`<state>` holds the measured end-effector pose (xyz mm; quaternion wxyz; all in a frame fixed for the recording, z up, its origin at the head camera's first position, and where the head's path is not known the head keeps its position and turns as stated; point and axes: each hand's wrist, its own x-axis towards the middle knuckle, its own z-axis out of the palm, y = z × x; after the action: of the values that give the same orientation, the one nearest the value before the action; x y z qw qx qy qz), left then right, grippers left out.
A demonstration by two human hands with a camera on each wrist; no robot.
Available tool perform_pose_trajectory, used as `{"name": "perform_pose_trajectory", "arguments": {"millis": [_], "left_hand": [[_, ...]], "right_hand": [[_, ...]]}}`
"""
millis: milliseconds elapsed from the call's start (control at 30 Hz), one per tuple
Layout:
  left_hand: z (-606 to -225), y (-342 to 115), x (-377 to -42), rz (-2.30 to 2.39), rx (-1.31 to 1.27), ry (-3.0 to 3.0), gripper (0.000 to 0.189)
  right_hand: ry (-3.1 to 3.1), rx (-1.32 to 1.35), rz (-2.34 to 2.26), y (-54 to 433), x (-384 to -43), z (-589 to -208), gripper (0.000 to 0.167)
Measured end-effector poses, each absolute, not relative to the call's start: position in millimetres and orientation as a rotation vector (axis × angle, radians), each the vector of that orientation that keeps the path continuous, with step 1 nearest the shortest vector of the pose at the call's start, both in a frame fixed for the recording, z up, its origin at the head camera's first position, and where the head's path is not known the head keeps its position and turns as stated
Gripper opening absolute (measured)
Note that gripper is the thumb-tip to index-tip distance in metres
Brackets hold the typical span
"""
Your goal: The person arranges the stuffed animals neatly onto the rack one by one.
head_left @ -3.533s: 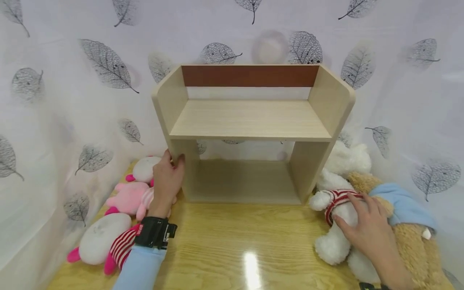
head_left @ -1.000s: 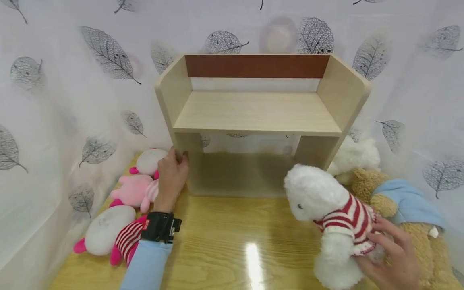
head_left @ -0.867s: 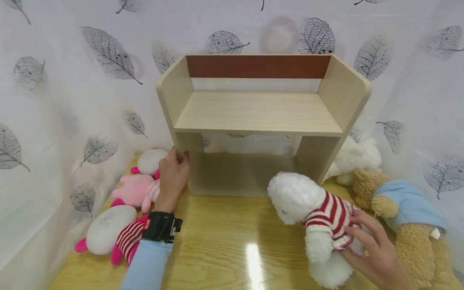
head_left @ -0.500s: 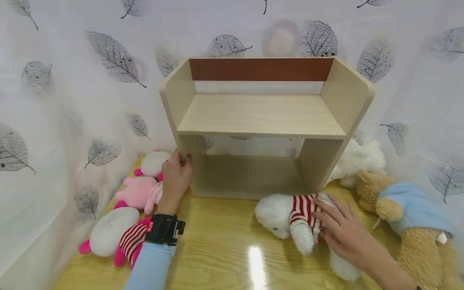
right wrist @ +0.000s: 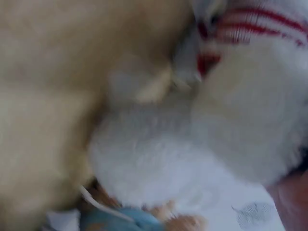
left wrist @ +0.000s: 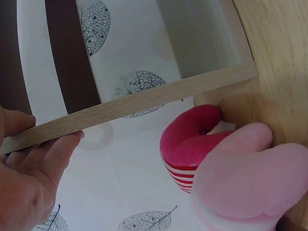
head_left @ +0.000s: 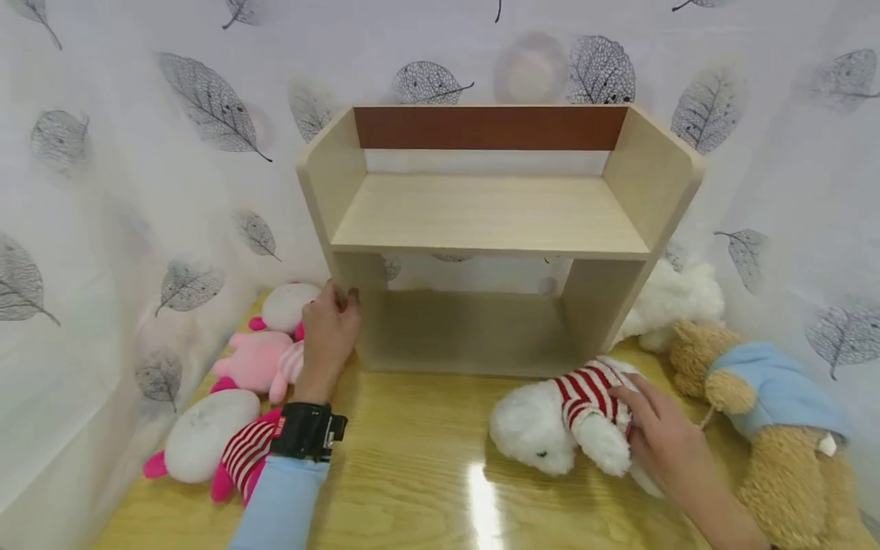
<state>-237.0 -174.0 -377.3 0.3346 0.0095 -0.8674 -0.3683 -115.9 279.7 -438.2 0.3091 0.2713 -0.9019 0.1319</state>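
A wooden shelf [head_left: 491, 218] with two tiers stands at the back. My left hand [head_left: 330, 332] pinches its left side panel; in the left wrist view, thumb and fingers of the left hand [left wrist: 33, 178] lie on opposite sides of the panel edge [left wrist: 144, 98]. In front of the shelf's lower right, a white teddy bear [head_left: 532, 428] in a red-striped sweater lies on its side, head to the left. My right hand [head_left: 670, 447] grips its lower body from the right, its thumb side hidden. White fur [right wrist: 149, 159] fills much of the blurred right wrist view.
Left of the shelf lie several plush toys, including a pink one [head_left: 257, 359] and a white-headed one [head_left: 213, 435]. On the right are a brown teddy bear [head_left: 784, 443] in blue and another white plush [head_left: 681, 302]. A leaf-patterned curtain [head_left: 124, 252] surrounds the wooden table [head_left: 412, 473].
My right hand has taken the striped-sweater bear from beside the brown bear, moved it left and tipped it down onto its side before the shelf. The left hand has stayed on the panel.
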Motion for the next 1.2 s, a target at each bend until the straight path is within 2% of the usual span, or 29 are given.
{"name": "perform_pose_trajectory", "arguments": {"millis": [33, 100, 167, 267, 333, 400, 500, 633, 733, 800, 900, 1200], "left_hand": [[-377.7, -174.0, -237.2, -0.964, 0.032, -2.272, 0.026], [-378.2, -174.0, -237.8, -0.97, 0.041, -2.281, 0.024], [-378.7, -174.2, -238.2, -0.98, 0.046, -2.281, 0.022], [-379.6, -174.3, -238.2, -0.987, 0.053, -2.274, 0.02], [-380.1, -174.0, -237.5, -0.989, 0.055, -2.271, 0.019], [-380.3, -173.8, -236.6, -0.985, 0.063, -2.275, 0.02], [-379.4, -173.4, -235.4, -0.989, 0.067, -2.278, 0.019], [-379.3, -172.7, -235.0, -0.994, 0.068, -2.289, 0.021], [-379.1, -173.5, -235.7, -0.987, 0.068, -2.285, 0.02], [-376.7, -174.7, -236.8, -0.988, 0.073, -2.29, 0.018], [-370.5, -178.6, -240.1, -1.005, 0.082, -2.311, 0.018], [-377.6, -187.0, -252.7, -0.948, -0.021, -2.368, 0.028]], "right_hand": [[-2.415, 0.747, 0.39, 282.7, -119.2, -433.5, 0.039], [-2.5, 0.802, 0.403, 288.7, -126.2, -423.0, 0.052], [-2.554, 0.785, 0.331, 291.1, -133.9, -412.6, 0.073], [-2.434, 0.728, 0.09, 289.4, -143.2, -407.3, 0.053], [-2.315, 0.689, 0.021, 282.7, -145.1, -411.2, 0.032], [-2.236, 0.713, 0.007, 273.6, -143.4, -420.6, 0.026], [-2.234, 0.782, 0.072, 259.7, -140.6, -437.8, 0.034], [-2.348, 0.827, 0.096, 252.9, -137.3, -455.7, 0.057], [-2.434, 0.834, 0.029, 252.4, -135.1, -458.6, 0.068], [-2.441, 0.829, -0.03, 250.6, -135.6, -456.9, 0.067], [-2.395, 0.82, -0.12, 245.8, -140.2, -454.0, 0.053], [-2.295, 0.806, -0.241, 238.2, -150.4, -451.6, 0.056]]}}
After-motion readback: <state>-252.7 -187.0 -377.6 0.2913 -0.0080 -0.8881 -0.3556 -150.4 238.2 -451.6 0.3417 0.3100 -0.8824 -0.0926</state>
